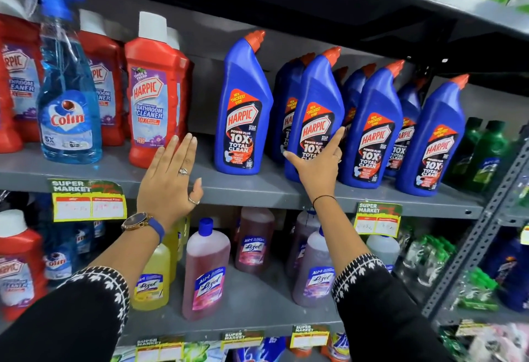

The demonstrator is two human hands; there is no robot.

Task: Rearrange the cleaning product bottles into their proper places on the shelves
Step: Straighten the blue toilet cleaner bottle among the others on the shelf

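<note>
Left hand [169, 178] up front, fingers spread flat, holding nothing, hovering between the red bathroom cleaner [151, 98] and the lone blue Harpic bottle [243, 110]. Right hand [317, 165] reaches deeper on the middle shelf [252, 190], fingers splayed against the next blue bottle [316, 121], not wrapped. Full, stiff, slick plastic, probably hefty: grip the waist.

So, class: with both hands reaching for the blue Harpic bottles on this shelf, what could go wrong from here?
1. The right hand presses a blue Harpic bottle in a tight row; a push may topple its neighbours.
2. The Colin spray bottle stands among red Harpic bottles, so it may be overlooked.
</note>
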